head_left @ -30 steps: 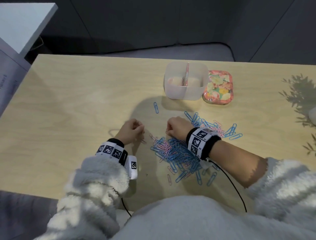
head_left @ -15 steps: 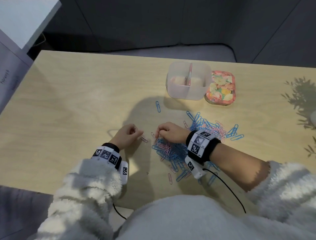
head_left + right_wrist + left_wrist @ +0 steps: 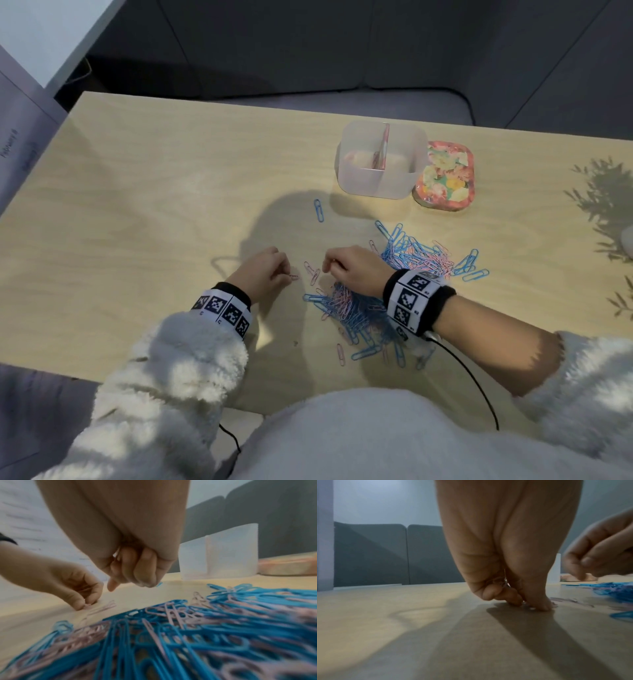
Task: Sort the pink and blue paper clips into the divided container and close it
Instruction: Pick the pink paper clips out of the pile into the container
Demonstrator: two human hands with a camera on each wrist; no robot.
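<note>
Across the wooden counter (image 3: 137,212) most pink and blue paper clips (image 3: 356,308) are left unsorted, one pink clip (image 3: 294,277) is pinched by the left hand (image 3: 265,272), the right hand (image 3: 356,270) is curled on what cannot be told, and the container (image 3: 380,161) sits open beside its lid (image 3: 445,178).

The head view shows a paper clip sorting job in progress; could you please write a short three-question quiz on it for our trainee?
1. True or false: the floral lid sits closed on the divided container.
2. What colour is the lone paper clip lying apart from the mixed pile, nearer the container? A pink, B blue, C green.
3. Fill in: the left hand pinches a ____ paper clip at the table.

Key
1. False: the lid lies on the table beside the open container.
2. B.
3. Pink: it holds a pink paper clip.
</note>
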